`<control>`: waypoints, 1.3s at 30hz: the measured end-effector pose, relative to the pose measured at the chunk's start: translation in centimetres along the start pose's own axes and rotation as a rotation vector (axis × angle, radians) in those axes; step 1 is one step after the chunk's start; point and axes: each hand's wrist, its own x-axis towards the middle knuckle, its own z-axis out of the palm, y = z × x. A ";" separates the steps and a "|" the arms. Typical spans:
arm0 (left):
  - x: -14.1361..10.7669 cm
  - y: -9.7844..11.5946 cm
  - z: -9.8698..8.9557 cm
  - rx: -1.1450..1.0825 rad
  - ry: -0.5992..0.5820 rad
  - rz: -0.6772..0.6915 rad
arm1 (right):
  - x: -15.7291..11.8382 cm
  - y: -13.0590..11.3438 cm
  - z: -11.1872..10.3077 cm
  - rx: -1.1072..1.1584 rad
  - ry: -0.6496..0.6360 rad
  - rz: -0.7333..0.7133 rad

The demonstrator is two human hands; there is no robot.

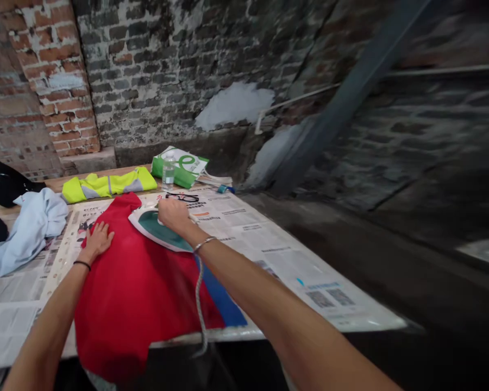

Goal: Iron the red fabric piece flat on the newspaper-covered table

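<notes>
My right hand (173, 216) grips the handle of a white and teal clothes iron (157, 229), which rests on a red garment (126, 271). The iron's tip points to the upper left, and its grey cord (199, 298) hangs down past the table's front edge. On the garment's left side my left hand (99, 240) lies flat, fingers stretched out. The garment spreads over the newspaper-covered table (244, 233), and its lower part drops over the front edge. A blue piece of cloth (220, 298) shows along its right side.
Behind the iron lie black-framed glasses (183, 197), with a clear bottle (168, 174) and a green-white bag (183, 165) beyond. A yellow reflective vest (110, 184) lies at the back. Light blue cloth (32, 233) and a black bag (6, 182) are at left. A brick wall (167, 70) stands behind.
</notes>
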 end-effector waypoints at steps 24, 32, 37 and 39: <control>-14.0 -2.1 3.2 0.074 0.139 -0.013 | -11.3 0.4 -4.1 0.067 -0.333 -0.328; -9.3 -1.1 -2.0 -0.053 0.168 0.014 | -17.0 2.6 -5.1 0.465 -0.630 -0.165; -1.0 1.0 -2.7 -0.083 0.131 0.012 | -18.5 3.7 -3.6 0.565 -0.508 0.019; 2.1 1.6 -2.2 -0.078 0.107 -0.055 | -18.9 4.6 -2.6 0.614 -0.463 0.100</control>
